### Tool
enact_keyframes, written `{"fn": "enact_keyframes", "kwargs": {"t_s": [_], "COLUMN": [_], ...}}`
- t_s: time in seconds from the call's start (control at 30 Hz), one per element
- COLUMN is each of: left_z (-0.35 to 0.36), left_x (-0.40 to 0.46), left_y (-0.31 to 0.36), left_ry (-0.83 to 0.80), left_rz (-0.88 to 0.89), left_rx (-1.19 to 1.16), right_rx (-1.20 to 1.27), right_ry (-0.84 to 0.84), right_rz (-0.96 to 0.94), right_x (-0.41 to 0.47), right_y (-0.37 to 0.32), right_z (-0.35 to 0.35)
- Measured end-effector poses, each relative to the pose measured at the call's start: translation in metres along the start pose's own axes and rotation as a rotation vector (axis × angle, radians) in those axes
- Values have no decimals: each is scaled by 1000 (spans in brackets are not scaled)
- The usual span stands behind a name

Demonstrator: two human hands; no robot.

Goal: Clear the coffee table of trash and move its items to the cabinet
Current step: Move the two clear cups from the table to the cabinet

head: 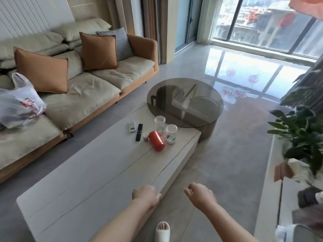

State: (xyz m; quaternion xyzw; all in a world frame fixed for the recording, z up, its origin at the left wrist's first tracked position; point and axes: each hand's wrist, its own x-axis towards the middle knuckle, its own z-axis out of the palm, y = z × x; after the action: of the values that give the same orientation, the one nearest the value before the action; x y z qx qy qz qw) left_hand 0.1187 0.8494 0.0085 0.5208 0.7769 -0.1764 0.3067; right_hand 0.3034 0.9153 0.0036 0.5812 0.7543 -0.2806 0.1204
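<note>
The coffee table (97, 173) stretches away ahead of both empty, loosely curled hands, left hand (146, 195) over its near edge and nearer than the right hand (199, 193) to the red bottle (156, 140) lying on its side, well ahead, long axis angled rightward.

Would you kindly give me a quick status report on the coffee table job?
Both hands, left and right, loosely curled, holding nothing. Red canister, two jars and two remotes on coffee table. Nothing in the way.

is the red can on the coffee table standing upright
No, the red can lies tipped on its side on the coffee table, beside the black remote.
</note>
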Motion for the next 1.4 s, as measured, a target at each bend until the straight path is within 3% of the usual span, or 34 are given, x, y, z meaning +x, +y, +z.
{"fn": "enact_keyframes", "kwargs": {"t_s": [0.4,0.77,1.17,1.4], "left_z": [-124,-169,-173,-156], "left_x": [154,315,511,577], "left_y": [43,67,47,35], "left_ry": [85,103,224,177], "left_rz": [-54,-251,-205,-145], "left_rx": [-116,-327,-289,-194], "right_rx": [-25,-97,-112,-125], "right_ry": [-51,-168,-101,-141], "right_rz": [-123,-251,-261,-284], "right_x": [174,369,518,549], "right_y": [-21,-34,-43,-42], "right_z": [-96,-121,-62,-14]}}
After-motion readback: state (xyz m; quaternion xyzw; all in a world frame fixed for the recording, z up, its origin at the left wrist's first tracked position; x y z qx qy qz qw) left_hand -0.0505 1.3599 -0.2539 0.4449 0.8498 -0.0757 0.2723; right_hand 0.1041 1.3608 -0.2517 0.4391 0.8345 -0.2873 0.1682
